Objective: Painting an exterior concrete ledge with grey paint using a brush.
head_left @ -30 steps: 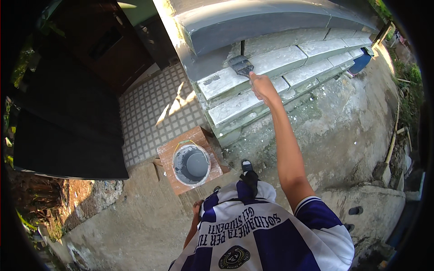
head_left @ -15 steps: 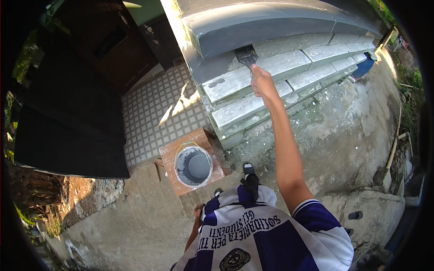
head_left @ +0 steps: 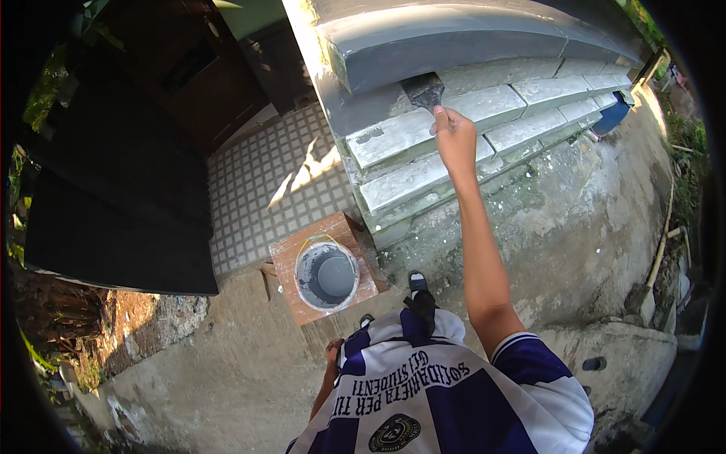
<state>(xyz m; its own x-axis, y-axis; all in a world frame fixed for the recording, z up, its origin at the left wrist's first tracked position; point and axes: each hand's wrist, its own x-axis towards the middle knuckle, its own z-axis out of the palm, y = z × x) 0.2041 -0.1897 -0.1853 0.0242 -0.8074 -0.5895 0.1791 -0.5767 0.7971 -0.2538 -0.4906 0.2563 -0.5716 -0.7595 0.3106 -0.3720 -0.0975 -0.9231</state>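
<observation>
My right hand (head_left: 454,135) is closed round the handle of a wide paintbrush (head_left: 425,89), dark with grey paint. Its bristles touch the upright face under the dark grey ledge (head_left: 454,54), where fresh grey meets bare pale concrete. Below runs a whitish concrete step (head_left: 423,135) with a dark grey smear near its left end. At my side, my left hand (head_left: 333,349) hangs with curled fingers, and its inside is hidden. A bucket (head_left: 304,293) with grey paint inside and a yellow-gripped handle rests on a small wooden stool (head_left: 285,262).
A tiled porch floor (head_left: 257,185) lies left of the steps, beside a large black panel (head_left: 113,204). Stained concrete ground (head_left: 575,204) spreads to the right. A blue container (head_left: 612,117) stands at the steps' far right end, and a pole (head_left: 661,246) lies along the right edge.
The brush and my right hand have shifted slightly to the right along the face under the ledge, and the wrist has turned. The whole view has moved a little. My left hand stays put.
</observation>
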